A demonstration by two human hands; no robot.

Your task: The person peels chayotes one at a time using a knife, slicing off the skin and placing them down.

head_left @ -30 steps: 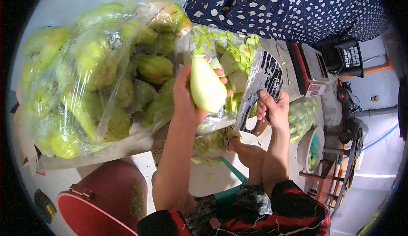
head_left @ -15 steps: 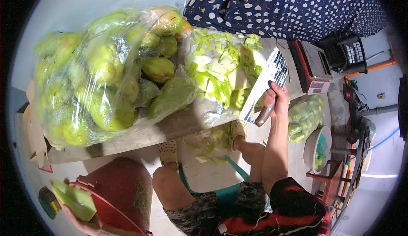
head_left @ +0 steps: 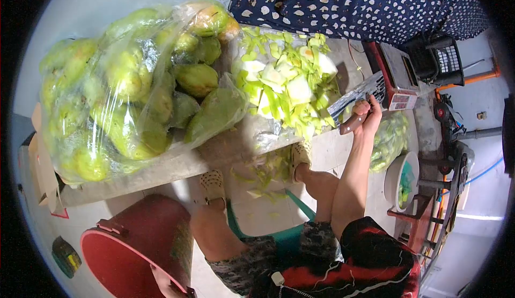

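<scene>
My right hand (head_left: pixel 366 116) is closed around the brown handle of a wide-bladed cleaver (head_left: pixel 354 98), held over the front edge of the bench near the heap of peels. Its blade points up and to the right. My left hand (head_left: pixel 164 283) is at the mouth of a red bucket (head_left: pixel 166 225); only part of it shows, and its fingers are hidden. Pale green peels and cut pieces (head_left: pixel 287 81) lie heaped on plastic on the bench. To their left, a large clear plastic bag (head_left: pixel 129 94) holds several green fruits that look like papayas.
A red scale (head_left: pixel 394 75) and a black basket (head_left: pixel 442 59) stand at the right of the bench. On the floor are scattered peels (head_left: pixel 263 174), a filled bag (head_left: pixel 389 142) and a white tub (head_left: pixel 399 182). A patterned dark blue cloth (head_left: pixel 343 8) hangs behind.
My left hand held a pale green piece of fruit beside the bucket; now it is at the bucket's mouth and the piece is out of sight. The cleaver has moved right and its blade has turned.
</scene>
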